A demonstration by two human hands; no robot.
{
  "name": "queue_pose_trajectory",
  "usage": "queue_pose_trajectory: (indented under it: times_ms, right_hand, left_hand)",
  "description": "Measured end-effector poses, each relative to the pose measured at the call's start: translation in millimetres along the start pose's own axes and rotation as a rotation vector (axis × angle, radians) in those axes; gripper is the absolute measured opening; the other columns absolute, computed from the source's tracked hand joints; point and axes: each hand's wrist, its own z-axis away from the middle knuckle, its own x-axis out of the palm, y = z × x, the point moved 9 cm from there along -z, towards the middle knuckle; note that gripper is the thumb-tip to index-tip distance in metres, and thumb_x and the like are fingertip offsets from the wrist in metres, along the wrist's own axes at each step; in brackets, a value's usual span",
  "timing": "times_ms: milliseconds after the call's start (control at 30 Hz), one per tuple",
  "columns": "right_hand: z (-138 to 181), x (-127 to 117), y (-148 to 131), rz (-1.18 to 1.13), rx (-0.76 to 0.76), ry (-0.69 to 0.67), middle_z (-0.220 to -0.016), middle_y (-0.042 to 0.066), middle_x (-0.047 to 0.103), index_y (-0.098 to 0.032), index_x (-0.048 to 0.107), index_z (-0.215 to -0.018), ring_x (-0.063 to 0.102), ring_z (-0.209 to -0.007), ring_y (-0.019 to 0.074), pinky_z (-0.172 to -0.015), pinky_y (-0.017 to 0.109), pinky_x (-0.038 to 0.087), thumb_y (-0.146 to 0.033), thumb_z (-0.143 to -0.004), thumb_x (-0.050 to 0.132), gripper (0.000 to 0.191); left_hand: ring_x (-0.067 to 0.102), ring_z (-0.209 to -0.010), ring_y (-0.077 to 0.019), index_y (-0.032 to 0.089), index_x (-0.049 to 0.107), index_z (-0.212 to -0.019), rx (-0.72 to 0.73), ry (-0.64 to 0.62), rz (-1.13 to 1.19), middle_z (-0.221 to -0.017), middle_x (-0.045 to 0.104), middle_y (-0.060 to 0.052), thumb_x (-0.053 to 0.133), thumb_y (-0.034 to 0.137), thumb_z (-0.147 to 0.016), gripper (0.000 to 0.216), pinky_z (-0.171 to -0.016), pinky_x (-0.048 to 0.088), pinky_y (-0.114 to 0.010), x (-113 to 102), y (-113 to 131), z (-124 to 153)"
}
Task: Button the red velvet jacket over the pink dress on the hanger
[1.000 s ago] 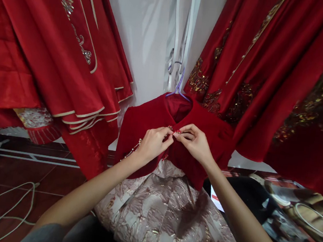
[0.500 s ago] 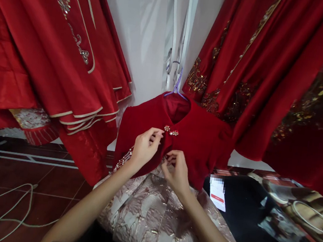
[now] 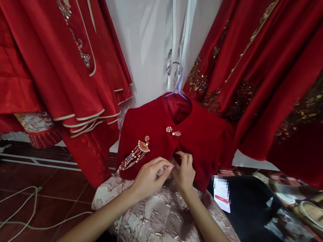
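A short red velvet jacket point(image 3: 206, 138) hangs on a purple hanger point(image 3: 177, 88), its neckline fastened by a flower-shaped beaded clasp point(image 3: 173, 131). A fan-shaped brooch point(image 3: 143, 146) with beaded tassels shows on its left side. My left hand point(image 3: 151, 176) is closed in a pinch at the jacket's lower front opening; what its fingertips hold is hidden. Beside it, my right hand point(image 3: 185, 173) has its fingers curled onto the jacket's front edge, just below the clasp. Beneath both hands spreads a pale pink, metallic-patterned garment point(image 3: 149, 221).
Red garments point(image 3: 76, 67) with pale piping hang at left, and sequined red garments point(image 3: 259, 90) at right. White cables point(image 3: 30, 207) lie on the tiled floor. A lit phone point(image 3: 221, 195) rests on a black surface point(image 3: 244, 209) near a clear plastic bag point(image 3: 289, 229).
My left hand has moved down and right from near the clasp, uncovering the fan brooch. My right hand has shifted slightly right along the jacket's front opening.
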Motion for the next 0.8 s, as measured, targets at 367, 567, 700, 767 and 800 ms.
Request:
queue_pose_trajectory:
  times_ms: [367, 567, 700, 767, 800]
  right_hand:
    - [-25.8, -10.6, 25.5, 0.003, -0.074, 0.002, -0.104, 0.013, 0.051, -0.019, 0.059, -0.108, 0.049, -0.1, 0.0297, -0.085, 0.048, 0.045, -0.033, -0.081, 0.059, 0.031]
    - [-42.7, -14.4, 31.7, -0.411, 0.046, -0.388, -0.08, 0.004, 0.062, -0.019, 0.061, -0.087, 0.058, -0.073, 0.0191, -0.072, 0.035, 0.048, -0.035, -0.085, 0.057, 0.017]
    - [-28.6, -33.5, 7.3, -0.775, 0.034, -0.926, -0.077, 0.0, 0.062, -0.019, 0.061, -0.082, 0.058, -0.071, 0.0139, -0.068, 0.028, 0.048, -0.036, -0.08, 0.064, 0.017]
    - [-24.3, -45.8, -1.9, -0.874, 0.059, -1.002, -0.076, -0.001, 0.061, -0.02, 0.061, -0.081, 0.058, -0.07, 0.0125, -0.068, 0.028, 0.048, -0.034, -0.079, 0.066, 0.015]
    - [-23.6, -49.1, -6.4, -0.905, 0.072, -1.0, -0.076, -0.002, 0.061, -0.02, 0.061, -0.082, 0.058, -0.069, 0.012, -0.067, 0.027, 0.049, -0.033, -0.079, 0.067, 0.014]
  left_hand:
    - [0.046, -0.127, -0.0211, 0.026, 0.052, -0.126, 0.013, -0.126, -0.128, -0.136, 0.05, -0.008, 0.046, 0.038, -0.093, 0.036, -0.108, 0.038, -0.043, 0.7, -14.2, 2.8]
    - [0.031, -0.139, -0.0228, 0.025, 0.042, -0.138, -0.024, -0.255, -0.167, -0.151, 0.033, -0.009, 0.042, 0.046, -0.093, 0.05, -0.113, 0.03, -0.047, 14.0, -24.7, 6.1]
    - [0.025, -0.142, -0.0244, 0.02, 0.046, -0.135, -0.043, -0.271, -0.146, -0.153, 0.029, -0.013, 0.043, 0.05, -0.091, 0.054, -0.114, 0.026, -0.048, 19.8, -28.3, 7.2]
    - [0.024, -0.142, -0.0254, 0.019, 0.049, -0.132, -0.047, -0.26, -0.072, -0.153, 0.029, -0.013, 0.046, 0.052, -0.09, 0.054, -0.115, 0.025, -0.049, 21.3, -26.0, 7.2]
    - [0.026, -0.141, -0.0254, 0.02, 0.05, -0.132, -0.059, -0.245, -0.007, -0.152, 0.031, -0.012, 0.046, 0.052, -0.09, 0.053, -0.115, 0.024, -0.05, 20.6, -24.7, 6.7]
